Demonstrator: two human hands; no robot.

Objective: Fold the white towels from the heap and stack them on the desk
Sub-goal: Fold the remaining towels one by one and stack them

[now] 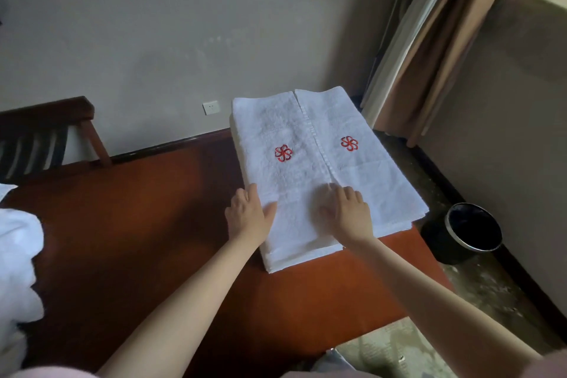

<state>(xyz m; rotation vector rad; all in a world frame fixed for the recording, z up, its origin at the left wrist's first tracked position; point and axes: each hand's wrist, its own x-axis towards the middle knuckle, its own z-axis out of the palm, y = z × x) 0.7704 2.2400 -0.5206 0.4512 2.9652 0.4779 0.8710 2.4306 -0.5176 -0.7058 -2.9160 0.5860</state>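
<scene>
On the right end of the brown desk (153, 224) sit two piles of folded white towels, side by side and touching. Both hands are on the left pile (276, 129), the one that comes closer to the person. The left hand (248, 215) lies flat at this pile's left edge, with its thumb spread out on top. The right hand (346, 212) lies flat near the line where the right pile (368, 169) begins. All the fingers are straight and pressing down, and neither hand grips anything. I think these towels are soft, thick, floppy and light, so they will bend and sag when lifted. They look fluffy, not slippery, and they cannot break. A loose towel is best held by two corners. A folded one is best held from both sides with flat hands so it stays neat. Each top towel has a red flower mark (283, 153). The edges blur together, so I cannot count the towels in each pile. The right pile hides the desk's right edge. The heap (18, 242) is cut off at the left, so I cannot tell how many are left. Further out are a chair (46, 132), a black bin (466, 233) and a curtain (429, 55).
</scene>
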